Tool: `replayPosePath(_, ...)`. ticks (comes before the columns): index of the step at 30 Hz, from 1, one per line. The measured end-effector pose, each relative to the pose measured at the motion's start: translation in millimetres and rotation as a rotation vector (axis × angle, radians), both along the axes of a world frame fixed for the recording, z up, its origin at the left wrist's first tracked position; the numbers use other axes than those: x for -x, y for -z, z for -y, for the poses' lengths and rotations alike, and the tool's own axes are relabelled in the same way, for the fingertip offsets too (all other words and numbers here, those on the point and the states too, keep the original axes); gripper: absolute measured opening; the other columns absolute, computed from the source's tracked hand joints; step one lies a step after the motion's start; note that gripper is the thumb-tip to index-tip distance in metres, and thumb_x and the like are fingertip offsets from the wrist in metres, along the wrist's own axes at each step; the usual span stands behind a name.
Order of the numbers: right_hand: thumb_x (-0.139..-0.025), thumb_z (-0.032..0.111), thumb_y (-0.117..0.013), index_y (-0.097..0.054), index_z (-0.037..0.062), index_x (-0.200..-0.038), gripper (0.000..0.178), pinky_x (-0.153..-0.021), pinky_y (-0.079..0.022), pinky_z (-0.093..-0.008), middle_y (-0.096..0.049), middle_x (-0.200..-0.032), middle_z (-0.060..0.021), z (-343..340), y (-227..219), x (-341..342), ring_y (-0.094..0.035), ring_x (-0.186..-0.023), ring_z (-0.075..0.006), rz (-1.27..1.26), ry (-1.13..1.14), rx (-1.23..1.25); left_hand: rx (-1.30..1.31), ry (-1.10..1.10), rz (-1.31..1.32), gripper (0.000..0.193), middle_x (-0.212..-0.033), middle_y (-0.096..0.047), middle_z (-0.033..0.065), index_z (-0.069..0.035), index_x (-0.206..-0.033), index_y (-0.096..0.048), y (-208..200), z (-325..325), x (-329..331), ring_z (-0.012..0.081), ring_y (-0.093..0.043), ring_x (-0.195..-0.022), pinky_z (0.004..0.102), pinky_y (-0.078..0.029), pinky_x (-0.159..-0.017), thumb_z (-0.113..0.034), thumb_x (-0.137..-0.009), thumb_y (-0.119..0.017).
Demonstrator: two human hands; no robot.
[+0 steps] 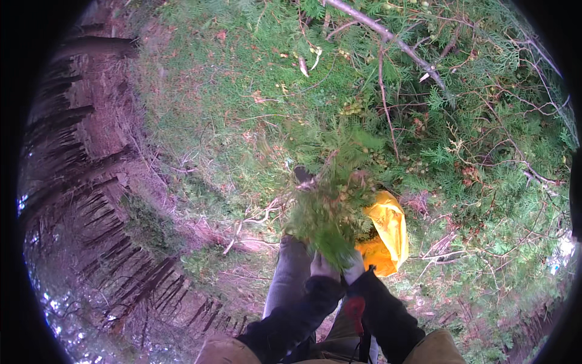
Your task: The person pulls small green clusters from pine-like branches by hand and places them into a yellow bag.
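My left hand (323,267) and my right hand (354,270) are close together in front of my legs. Both are closed at the lower end of a leafy evergreen branch (330,203), whose flat green sprays are smeared by motion. Its foliage hides most of my fingers. Just right of the branch stands a yellow bag (394,233) with its mouth gaping; the foliage overlaps its left edge. A red object (354,308), its kind unclear, shows beside my right forearm.
Cut evergreen boughs (442,151) lie heaped at the right, with a thick bare limb (394,39) across the top. Thin dry twigs (248,225) lie left of my legs. Tree trunks (100,45) stand along the left on brown ground.
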State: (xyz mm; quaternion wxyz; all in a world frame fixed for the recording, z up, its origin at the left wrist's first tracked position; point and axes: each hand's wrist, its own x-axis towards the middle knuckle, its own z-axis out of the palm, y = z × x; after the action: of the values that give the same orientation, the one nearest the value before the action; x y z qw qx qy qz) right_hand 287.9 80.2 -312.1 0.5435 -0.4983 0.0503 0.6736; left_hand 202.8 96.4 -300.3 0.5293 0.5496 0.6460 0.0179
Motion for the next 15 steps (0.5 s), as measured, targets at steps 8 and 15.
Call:
replayPosePath(8,-0.088,0.012,-0.054,-0.062,-0.0042,-0.098,0.021,-0.078,-0.048,-0.0302,-0.064,-0.092,-0.0100,-51.7,151.3,-26.7,-0.060,-0.085,-0.0182,0.214,-0.170,-0.272,-0.376,-0.463,-0.179,0.047,-0.093,-0.062,0.0223,-0.001,-0.102,-0.059,104.0,-52.5,-45.4,0.0366,-0.060,-0.086,0.0386,-0.047,-0.074,-0.043,-0.091,-0.041)
replayPosePath(15,-0.091,0.010,-0.049,-0.058,-0.0040,-0.102,0.020,-0.075,-0.049,-0.0329,-0.062,-0.094,-0.0115,-63.9,229.5,-56.9,-0.060,-0.080,-0.0216,-0.634,-0.007,-0.112,0.066,-0.263,-0.189,0.044,-0.109,-0.057,0.0243,-0.007,-0.119,-0.051,113.8,-87.4,-66.4,0.0388,-0.055,-0.102,0.0412,-0.045,-0.084,-0.039,-0.090,-0.042)
